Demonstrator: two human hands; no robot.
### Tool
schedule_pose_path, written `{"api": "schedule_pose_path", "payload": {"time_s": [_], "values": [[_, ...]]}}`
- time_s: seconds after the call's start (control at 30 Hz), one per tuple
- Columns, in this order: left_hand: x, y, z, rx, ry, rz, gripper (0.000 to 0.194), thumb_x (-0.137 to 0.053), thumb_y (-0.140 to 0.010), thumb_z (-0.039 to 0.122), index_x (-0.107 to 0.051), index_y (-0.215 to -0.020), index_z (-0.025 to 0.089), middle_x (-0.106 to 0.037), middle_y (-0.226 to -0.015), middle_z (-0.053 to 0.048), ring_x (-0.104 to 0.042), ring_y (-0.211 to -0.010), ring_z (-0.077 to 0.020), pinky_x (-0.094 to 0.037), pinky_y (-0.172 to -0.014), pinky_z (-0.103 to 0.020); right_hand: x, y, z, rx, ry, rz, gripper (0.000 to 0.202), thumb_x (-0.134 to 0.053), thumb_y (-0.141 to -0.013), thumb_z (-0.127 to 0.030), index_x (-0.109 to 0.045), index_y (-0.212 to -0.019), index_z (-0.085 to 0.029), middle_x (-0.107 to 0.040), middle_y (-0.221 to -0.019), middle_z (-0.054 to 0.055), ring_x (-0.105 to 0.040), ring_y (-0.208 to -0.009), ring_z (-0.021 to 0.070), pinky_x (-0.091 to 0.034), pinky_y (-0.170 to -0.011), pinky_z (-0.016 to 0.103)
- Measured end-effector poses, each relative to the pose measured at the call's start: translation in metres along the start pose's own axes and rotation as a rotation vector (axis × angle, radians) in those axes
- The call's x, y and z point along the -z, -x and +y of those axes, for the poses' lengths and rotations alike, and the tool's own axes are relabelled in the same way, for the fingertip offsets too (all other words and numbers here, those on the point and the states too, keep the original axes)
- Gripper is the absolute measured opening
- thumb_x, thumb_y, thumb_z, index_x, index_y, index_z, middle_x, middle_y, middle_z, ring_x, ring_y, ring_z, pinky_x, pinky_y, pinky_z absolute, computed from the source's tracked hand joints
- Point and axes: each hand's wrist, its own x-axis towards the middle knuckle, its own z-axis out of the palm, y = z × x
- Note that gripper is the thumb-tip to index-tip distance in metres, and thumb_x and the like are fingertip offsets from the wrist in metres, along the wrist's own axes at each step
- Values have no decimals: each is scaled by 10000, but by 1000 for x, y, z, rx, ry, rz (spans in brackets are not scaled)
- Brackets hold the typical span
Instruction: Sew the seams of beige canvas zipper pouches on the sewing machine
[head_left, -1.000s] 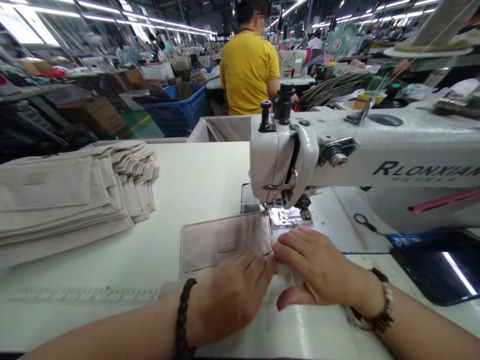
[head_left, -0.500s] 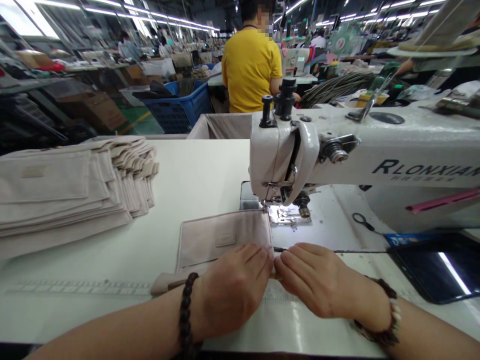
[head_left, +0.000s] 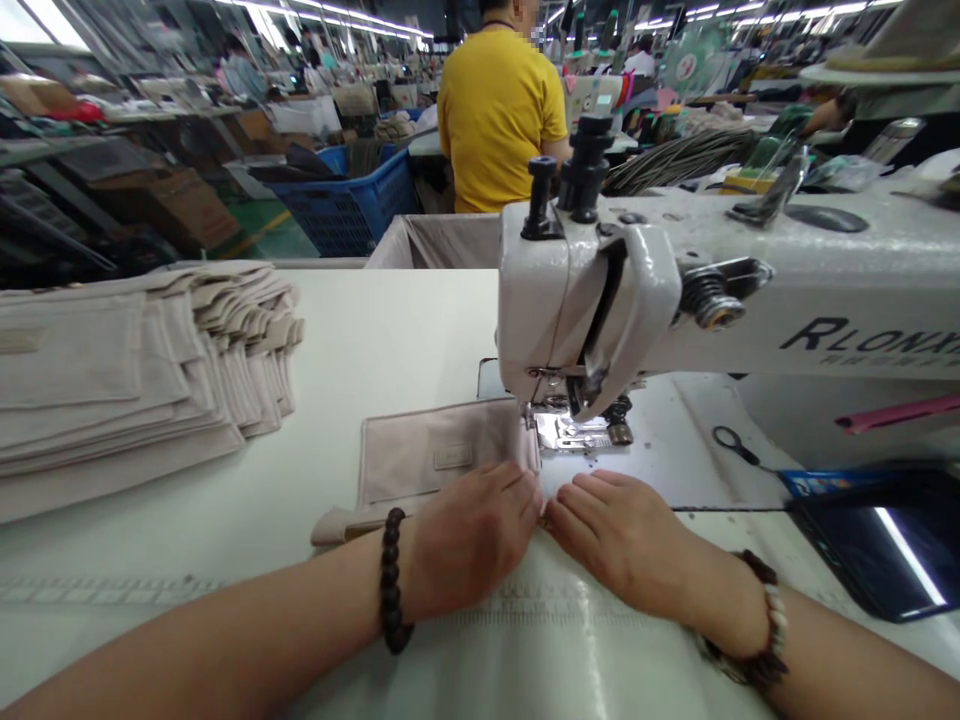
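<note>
the cloth piece [head_left: 405,470] lies flat on the table [head_left: 390,340], ahead of your fingertips and off to their left. its long axis runs from side to side, climbing slightly toward the right, where its far right corner meets the foot area of the sewing machine [head_left: 585,320]; whether the foot presses on it, you can't tell from here. your left hand [head_left: 476,540] is the nearer one, covering the cloth's near right part. your right hand [head_left: 622,545] sits just beyond the right edge, its fingertips close to your left ones with a narrow gap between.

your left fingers are bunched together and look closed down on the cloth near that edge. your right fingers are bent and drawn together beside a small end at the gap; they hide their own tips, so you can't tell whether they pinch it.

the cloth is a pale pinkish beige, smooth, with a stitched border along its far edge. a small rectangular patch [head_left: 454,457] of similar color sits on its face, beyond your left knuckles. nearer you, a loose fold [head_left: 334,527] pokes out to the left of your left wrist, rounded at its end.
</note>
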Motion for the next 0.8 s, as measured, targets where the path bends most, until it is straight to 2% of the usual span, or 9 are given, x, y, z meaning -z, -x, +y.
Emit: {"api": "schedule_pose_path", "payload": {"time_s": [0.13,0.27,0.43,0.57,0.67,0.73,0.8], "values": [[-7,-3,-12,-14,-50,37,282,-298,-814,30,-577,-834,68,-623,-843,-92,-562,-775,-165,-466,-752,-280,-8,-6,6,-58,34,42,193,-356,-854,-129,-484,-714,-161,-456,-639,25,-342,-593,167,-213,-544,310],[-7,-8,-24,-33,-84,-2,250,-335,-812,35,-582,-811,77,-626,-860,-83,-566,-800,-157,-444,-822,-274,-10,-12,12,-127,38,53,201,-371,-862,-145,-472,-689,-169,-472,-643,21,-363,-608,164,-215,-557,303],[-9,-14,-35,-64,0,-39,187,-397,-812,65,-580,-851,53,-628,-885,-96,-571,-851,-169,-421,-880,-288,-12,-18,15,-198,72,53,187,-395,-853,-146,-482,-689,-166,-502,-668,27,-401,-632,164,-232,-583,298],[-11,-14,-39,45,173,-25,151,-448,-828,91,-583,-892,73,-637,-920,-71,-567,-896,-151,-405,-916,-269,-12,-17,17,-265,110,90,196,-396,-864,-180,-515,-709,-166,-519,-654,26,-404,-580,154,-228,-550,284],[-12,-12,-46,155,276,8,170,-460,-832,105,-597,-932,103,-650,-929,-39,-582,-882,-137,-452,-855,-245,-12,-14,20,-388,160,136,239,-423,-863,-317,-558,-755,-154,-539,-637,48,-418,-570,173,-238,-539,288],[-12,-11,-53,274,430,22,188,-467,-830,110,-609,-951,126,-658,-927,-25,-597,-863,-131,-485,-784,-231,-14,-12,23,-453,130,138,276,-454,-842,-384,-582,-841,-139,-569,-686,75,-460,-638,202,-279,-572,298],[-14,-10,-59,402,646,27,195,-473,-831,122,-617,-961,136,-666,-907,-21,-612,-823,-129,-504,-720,-224,-14,-12,27,-479,26,99,241,-481,-833,-350,-584,-919,-149,-590,-797,93,-491,-748,223,-319,-626,310]]}}
